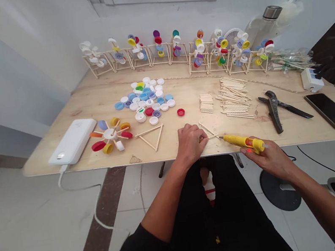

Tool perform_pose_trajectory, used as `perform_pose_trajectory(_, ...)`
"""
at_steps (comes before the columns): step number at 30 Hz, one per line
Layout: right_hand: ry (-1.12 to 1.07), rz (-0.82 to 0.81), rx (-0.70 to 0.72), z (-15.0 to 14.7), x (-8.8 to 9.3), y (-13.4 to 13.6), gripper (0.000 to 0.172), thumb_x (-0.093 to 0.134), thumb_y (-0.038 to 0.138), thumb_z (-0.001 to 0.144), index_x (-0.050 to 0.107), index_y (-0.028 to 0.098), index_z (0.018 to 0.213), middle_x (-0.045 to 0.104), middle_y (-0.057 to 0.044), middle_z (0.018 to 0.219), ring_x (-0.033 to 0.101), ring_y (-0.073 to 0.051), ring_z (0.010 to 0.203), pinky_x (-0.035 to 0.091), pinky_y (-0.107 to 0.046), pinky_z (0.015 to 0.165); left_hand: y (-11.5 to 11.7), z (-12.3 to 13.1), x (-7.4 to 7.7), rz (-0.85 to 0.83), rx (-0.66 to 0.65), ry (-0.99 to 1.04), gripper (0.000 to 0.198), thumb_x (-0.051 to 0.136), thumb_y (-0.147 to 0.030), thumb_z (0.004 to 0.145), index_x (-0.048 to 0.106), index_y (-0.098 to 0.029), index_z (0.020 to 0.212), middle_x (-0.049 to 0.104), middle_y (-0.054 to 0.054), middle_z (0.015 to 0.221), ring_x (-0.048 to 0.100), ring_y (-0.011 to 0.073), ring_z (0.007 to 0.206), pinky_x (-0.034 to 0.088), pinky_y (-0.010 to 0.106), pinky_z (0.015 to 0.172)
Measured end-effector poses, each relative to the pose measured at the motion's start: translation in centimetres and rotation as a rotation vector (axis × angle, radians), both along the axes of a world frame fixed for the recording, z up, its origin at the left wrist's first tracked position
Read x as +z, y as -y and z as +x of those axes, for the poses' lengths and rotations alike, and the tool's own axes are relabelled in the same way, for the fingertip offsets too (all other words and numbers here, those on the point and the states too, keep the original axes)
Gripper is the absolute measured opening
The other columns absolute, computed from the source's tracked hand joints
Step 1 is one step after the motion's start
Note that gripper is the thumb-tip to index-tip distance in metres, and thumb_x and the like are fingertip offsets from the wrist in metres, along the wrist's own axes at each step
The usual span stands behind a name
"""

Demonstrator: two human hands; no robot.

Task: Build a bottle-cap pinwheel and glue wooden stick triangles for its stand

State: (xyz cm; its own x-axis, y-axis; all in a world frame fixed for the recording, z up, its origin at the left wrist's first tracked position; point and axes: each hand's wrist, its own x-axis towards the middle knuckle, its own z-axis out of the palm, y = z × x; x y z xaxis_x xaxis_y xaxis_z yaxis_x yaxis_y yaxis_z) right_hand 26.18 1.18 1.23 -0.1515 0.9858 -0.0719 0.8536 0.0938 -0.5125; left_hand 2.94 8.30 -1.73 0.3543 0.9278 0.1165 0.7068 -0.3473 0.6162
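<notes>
My right hand (271, 159) is wrapped round a yellow glue gun (240, 140), whose nozzle points left at the end of a thin wooden stick (213, 136). The fingers of my left hand (191, 141) pinch that stick near the table's front edge. A second stick (208, 129) lies slanted and meets it close to the nozzle. Left of my left hand lies a triangle of sticks (158, 138). Beside it sits a wheel of sticks with coloured bottle caps (110, 134) round a white centre.
Bottle caps (143, 96) and stick piles (234, 97) lie mid-table (85, 97). Pliers (274, 112) and a phone (333, 111) are at right, a white power bank (72, 142) at left. Several stick frames with cap wheels (160, 54) line the back; a bottle (262, 26) stands behind.
</notes>
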Motion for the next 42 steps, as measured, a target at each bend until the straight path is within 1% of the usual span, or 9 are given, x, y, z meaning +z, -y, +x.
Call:
perform_pose_trajectory(4,0.010,-0.016,0.003,0.1,0.0,0.0,0.033,0.047,0.052,0.084,0.053,0.021,0.076,0.054,0.001,0.061,0.050,-0.013,0.053,0.037,-0.025,0.050,0.0,0.0,0.0,0.001,-0.003,0.006,0.010,0.059,-0.019,0.078,0.064,-0.021,0.069,0.064,0.003,0.084,0.050,0.0215,0.093,0.033,0.039,0.084)
perform_pose_trajectory(11,0.013,0.002,0.015,0.0,0.2,0.0,0.032,0.047,0.052,0.084,0.055,0.021,0.076,0.056,0.001,0.061,0.049,-0.013,0.050,0.037,-0.025,0.049,0.1,0.0,0.1,0.001,-0.001,0.007,0.011,0.058,-0.018,0.078,0.064,-0.020,0.068,0.064,0.003,0.084,0.050,0.0216,0.093,0.033,0.039,0.084)
perform_pose_trajectory(17,0.032,0.024,-0.019,0.2,0.4,0.3,0.033,0.048,0.052,0.084,0.054,0.021,0.075,0.055,0.001,0.058,0.050,-0.013,0.050,0.036,-0.025,0.048,0.1,0.0,0.0,0.009,0.000,-0.009,0.011,0.058,-0.019,0.078,0.064,-0.021,0.069,0.065,0.004,0.084,0.050,0.0219,0.093,0.034,0.039,0.083)
perform_pose_trajectory(22,-0.034,0.013,-0.050,0.4,-0.1,0.5,0.033,0.049,0.052,0.083,0.054,0.021,0.073,0.054,0.002,0.057,0.047,-0.013,0.049,0.036,-0.025,0.047,0.1,0.1,0.1,0.006,0.006,-0.023,0.010,0.059,-0.019,0.078,0.064,-0.021,0.068,0.064,0.004,0.083,0.050,0.0224,0.093,0.034,0.039,0.082)
perform_pose_trajectory(27,-0.104,-0.011,-0.077,0.3,-0.8,0.4,0.038,0.049,0.055,0.082,0.059,0.018,0.081,0.059,0.000,0.065,0.052,-0.015,0.056,0.040,-0.025,0.051,0.1,0.2,0.0,0.021,0.012,-0.039,0.010,0.058,-0.020,0.078,0.064,-0.021,0.070,0.064,0.004,0.083,0.050,0.0224,0.092,0.034,0.039,0.082)
perform_pose_trajectory(31,-0.101,-0.001,-0.092,0.1,-0.8,0.6,0.040,0.049,0.056,0.082,0.060,0.017,0.078,0.057,0.000,0.060,0.052,-0.015,0.054,0.040,-0.026,0.050,0.2,0.2,-0.1,0.033,0.008,-0.054,0.011,0.057,-0.021,0.079,0.064,-0.021,0.070,0.064,0.004,0.083,0.051,0.0223,0.092,0.034,0.039,0.081)
perform_pose_trajectory(34,-0.090,0.008,-0.103,0.1,-0.6,0.8,0.040,0.048,0.055,0.082,0.061,0.017,0.079,0.059,0.000,0.061,0.053,-0.015,0.055,0.040,-0.025,0.050,0.1,0.2,-0.1,0.042,0.002,-0.067,0.012,0.057,-0.021,0.079,0.064,-0.021,0.070,0.064,0.004,0.083,0.051,0.0222,0.092,0.034,0.039,0.082)
perform_pose_trajectory(38,-0.082,0.040,-0.105,0.1,-0.5,1.1,0.040,0.047,0.055,0.082,0.060,0.017,0.078,0.057,0.000,0.058,0.051,-0.015,0.053,0.040,-0.025,0.049,0.1,0.2,0.0,0.045,-0.003,-0.083,0.011,0.057,-0.021,0.078,0.065,-0.021,0.070,0.064,0.004,0.083,0.051,0.0223,0.092,0.034,0.039,0.082)
perform_pose_trajectory(42,-0.070,0.042,-0.121,0.2,-0.7,1.2,0.040,0.047,0.055,0.082,0.059,0.018,0.074,0.057,0.000,0.058,0.053,-0.016,0.054,0.041,-0.026,0.051,0.1,0.3,0.0,0.039,0.010,-0.071,0.010,0.058,-0.021,0.078,0.065,-0.021,0.070,0.065,0.004,0.083,0.051,0.0219,0.091,0.034,0.038,0.080)
